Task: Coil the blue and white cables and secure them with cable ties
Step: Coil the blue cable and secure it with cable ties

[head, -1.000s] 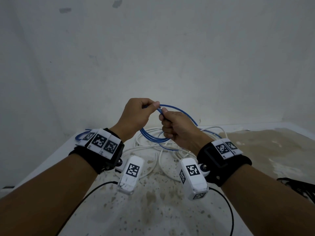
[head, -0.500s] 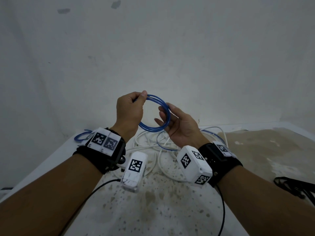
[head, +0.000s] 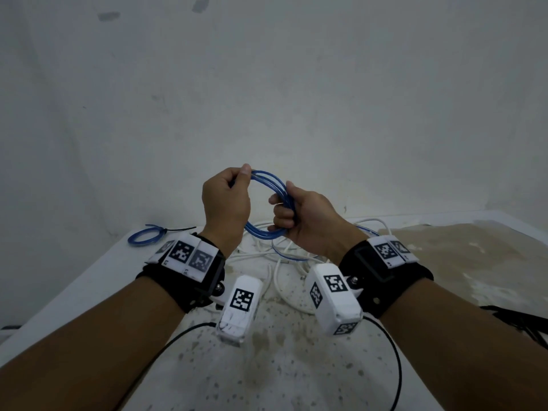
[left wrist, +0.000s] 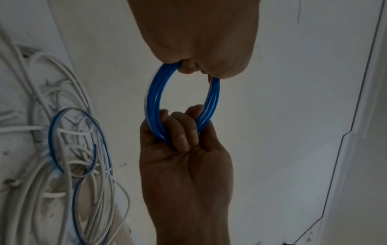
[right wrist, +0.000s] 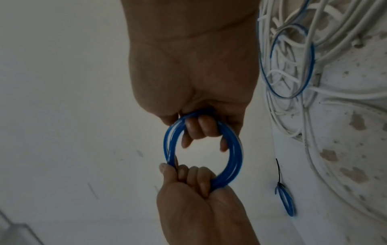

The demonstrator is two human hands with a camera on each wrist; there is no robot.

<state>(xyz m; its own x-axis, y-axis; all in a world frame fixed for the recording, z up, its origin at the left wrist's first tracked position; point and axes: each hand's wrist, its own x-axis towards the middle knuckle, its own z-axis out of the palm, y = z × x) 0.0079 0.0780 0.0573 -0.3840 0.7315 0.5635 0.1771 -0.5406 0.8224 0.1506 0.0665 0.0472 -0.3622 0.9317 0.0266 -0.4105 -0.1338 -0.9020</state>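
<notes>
A small coil of blue cable point(head: 268, 180) hangs in the air between my two hands, above the table. My left hand point(head: 237, 185) pinches its upper left arc between thumb and fingers. My right hand point(head: 281, 215) has its fingers curled through the ring and grips the right side. The left wrist view shows the blue cable coil point(left wrist: 153, 92) with the right hand's fingers point(left wrist: 184, 132) hooked through it. In the right wrist view the blue cable coil point(right wrist: 234, 157) is gripped at both ends. A tangle of white cables point(head: 284, 292) with a loose blue cable point(head: 296, 256) lies below on the table.
A tied blue coil point(head: 142, 237) with a black cable tie lies at the table's far left corner. Black cable ties point(head: 527, 318) lie at the right edge. The stained white table point(head: 267, 366) meets a white wall behind.
The wide blue loop has been gathered into a small tight ring. My right hand, lying open under the coil half a second ago, now has its fingers curled round it.
</notes>
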